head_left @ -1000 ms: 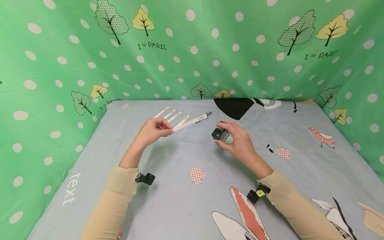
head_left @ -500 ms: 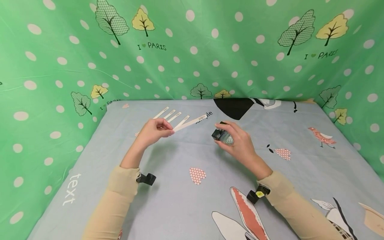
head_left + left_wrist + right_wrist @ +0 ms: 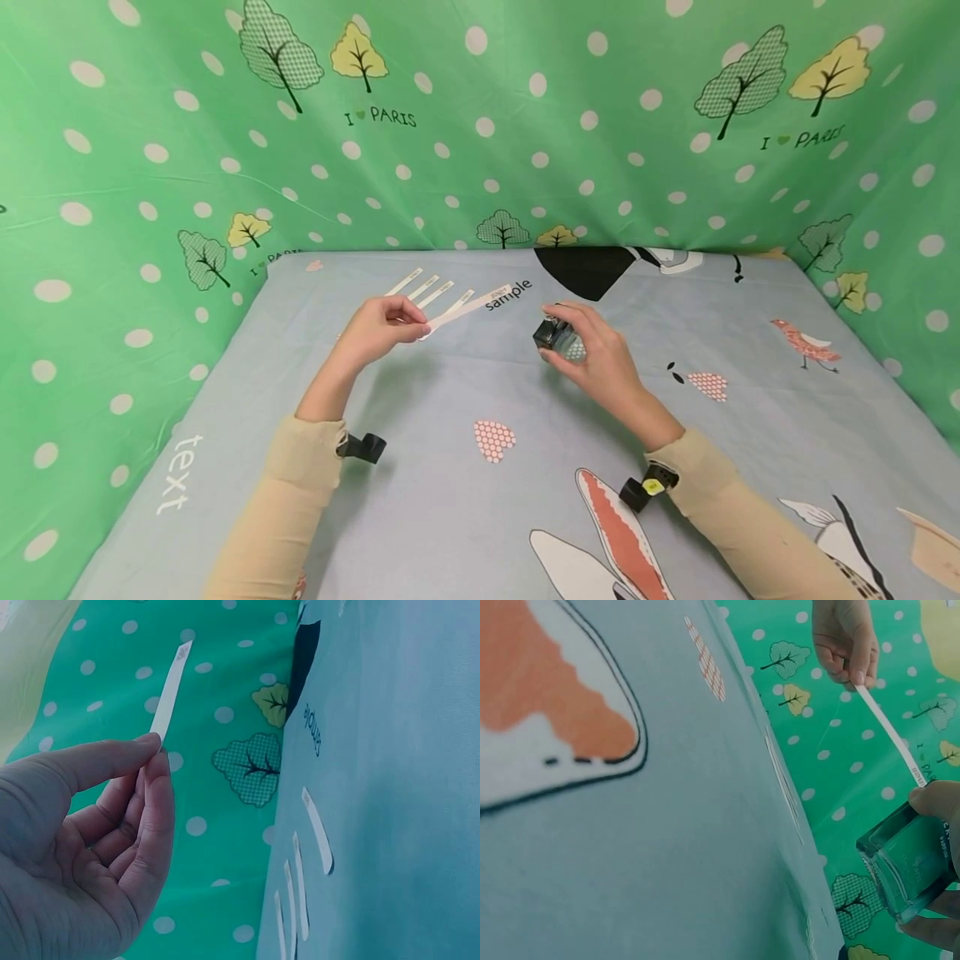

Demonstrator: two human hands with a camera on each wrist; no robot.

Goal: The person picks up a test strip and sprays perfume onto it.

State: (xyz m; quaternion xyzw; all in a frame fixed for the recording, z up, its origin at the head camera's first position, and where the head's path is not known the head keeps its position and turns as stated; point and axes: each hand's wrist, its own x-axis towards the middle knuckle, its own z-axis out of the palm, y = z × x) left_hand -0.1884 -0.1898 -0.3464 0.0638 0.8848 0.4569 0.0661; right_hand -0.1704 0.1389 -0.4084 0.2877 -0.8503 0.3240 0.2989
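Note:
Between thumb and fingertips my left hand (image 3: 381, 329) pinches one end of a white paper perfume test strip (image 3: 474, 307). The strip (image 3: 172, 694) slants up, its printed end free, pointing towards the right hand in the head view. My right hand (image 3: 597, 352) holds a clear glass perfume bottle (image 3: 561, 340) tilted on its side, with its black top towards the strip. Lettering shows on the glass bottle (image 3: 909, 859) in the right wrist view. Bottle and strip are apart in the head view. Several other test strips (image 3: 319, 832) lie spread on the cloth beyond the left hand.
A grey-blue printed cloth (image 3: 450, 517) covers the table, with hearts, a bird and the word "sample" printed on it. Green dotted curtains (image 3: 480, 167) hang at the back and both sides. A small black camera (image 3: 367, 448) is strapped to each wrist.
The held strip's free end has shifted slightly left and uncovers more of the printed word. The left hand moved slightly left, the bottle slightly right. Both grips stay the same.

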